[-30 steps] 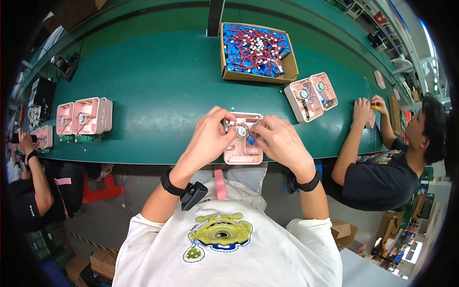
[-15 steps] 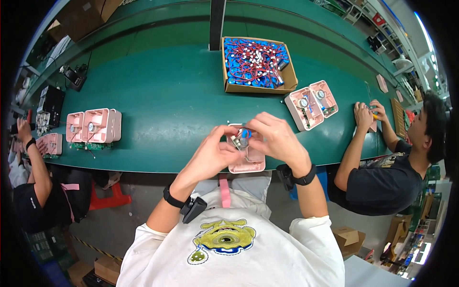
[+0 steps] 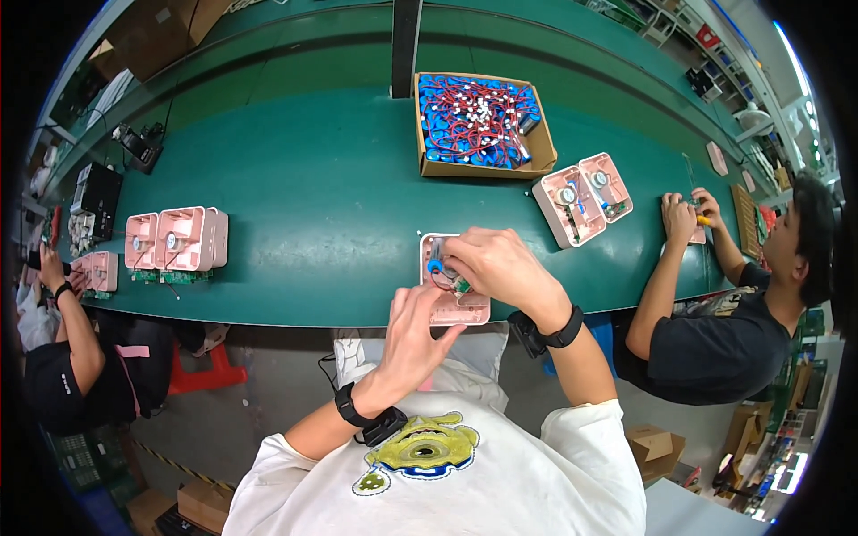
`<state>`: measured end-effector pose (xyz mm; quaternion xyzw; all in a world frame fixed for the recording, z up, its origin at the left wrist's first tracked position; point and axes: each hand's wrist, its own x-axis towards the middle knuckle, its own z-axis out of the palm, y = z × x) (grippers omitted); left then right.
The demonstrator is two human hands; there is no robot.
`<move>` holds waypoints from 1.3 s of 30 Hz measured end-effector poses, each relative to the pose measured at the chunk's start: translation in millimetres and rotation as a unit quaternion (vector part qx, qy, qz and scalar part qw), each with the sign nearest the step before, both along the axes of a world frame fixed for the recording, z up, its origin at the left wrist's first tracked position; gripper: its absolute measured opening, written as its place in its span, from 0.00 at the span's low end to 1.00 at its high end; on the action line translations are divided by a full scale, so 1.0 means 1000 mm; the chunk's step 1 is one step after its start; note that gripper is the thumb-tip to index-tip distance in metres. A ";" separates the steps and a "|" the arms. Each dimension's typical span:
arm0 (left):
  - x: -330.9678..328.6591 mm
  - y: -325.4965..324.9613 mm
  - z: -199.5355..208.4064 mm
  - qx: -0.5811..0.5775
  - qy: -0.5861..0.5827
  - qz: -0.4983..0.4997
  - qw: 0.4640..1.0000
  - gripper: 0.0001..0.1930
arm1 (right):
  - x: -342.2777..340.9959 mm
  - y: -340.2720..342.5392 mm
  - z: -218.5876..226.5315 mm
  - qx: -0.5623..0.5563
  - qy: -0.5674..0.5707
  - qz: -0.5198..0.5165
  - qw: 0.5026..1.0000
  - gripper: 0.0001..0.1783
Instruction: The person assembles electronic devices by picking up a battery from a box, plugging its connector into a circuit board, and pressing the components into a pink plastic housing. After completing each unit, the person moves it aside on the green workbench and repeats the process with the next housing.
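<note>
A pink plastic housing (image 3: 460, 314) lies at the table's front edge, its open side up. Inside it show a blue battery (image 3: 435, 266) with thin red and dark wires, and part of a green circuit board (image 3: 461, 285). My left hand (image 3: 413, 335) grips the housing's near left side, thumb over the near wall and fingers by the wires. Reaching in from the right, my right hand (image 3: 508, 265) has its fingers bent down inside the housing, beside the battery and board. Its fingertips are partly hidden, so what they pinch is unclear.
Behind the housing stands a cardboard box (image 3: 487, 169) of blue batteries with red leads. Pink housings (image 3: 559, 221) with speakers lie to the right; more pink housings (image 3: 185, 259) stand at left. A co-worker (image 3: 715, 330) works at right, another (image 3: 76, 357) at left.
My left hand has dropped toward me to the housing's near left side. My right hand has moved down into the housing; the blue battery now sits lower and farther left.
</note>
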<state>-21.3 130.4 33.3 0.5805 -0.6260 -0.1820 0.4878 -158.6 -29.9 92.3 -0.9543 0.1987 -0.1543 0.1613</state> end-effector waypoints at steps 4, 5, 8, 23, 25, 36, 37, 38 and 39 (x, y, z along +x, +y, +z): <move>0.004 -0.001 -0.001 -0.028 0.005 -0.003 1.000 0.32 | -0.007 0.000 -0.002 0.031 -0.012 0.065 0.997 0.13; 0.005 0.000 -0.002 -0.031 -0.001 0.007 1.000 0.31 | -0.009 0.002 0.001 0.032 -0.013 0.065 0.997 0.13; 0.007 0.003 -0.006 -0.034 -0.011 0.030 0.999 0.30 | -0.020 0.019 0.020 0.055 -0.015 0.048 0.997 0.14; 0.028 -0.014 0.000 -0.031 -0.043 -0.014 0.998 0.44 | -0.023 0.036 0.009 0.094 -0.006 0.020 0.995 0.20; 0.031 -0.015 -0.004 -0.034 -0.054 -0.026 0.998 0.44 | -0.022 0.037 0.009 0.100 -0.011 0.016 0.995 0.22; 0.033 -0.018 -0.016 -0.045 -0.101 -0.068 0.992 0.36 | -0.037 0.055 0.008 0.206 -0.058 -0.146 0.966 0.20; 0.034 -0.019 -0.016 -0.047 -0.099 -0.070 0.992 0.36 | -0.038 0.057 0.008 0.207 -0.058 -0.148 0.965 0.20; 0.034 -0.020 -0.016 -0.050 -0.096 -0.071 0.992 0.36 | -0.038 0.058 0.008 0.191 -0.051 -0.141 0.970 0.20; 0.034 -0.020 -0.015 -0.052 -0.094 -0.073 0.992 0.36 | -0.038 0.060 0.009 0.176 -0.045 -0.135 0.974 0.20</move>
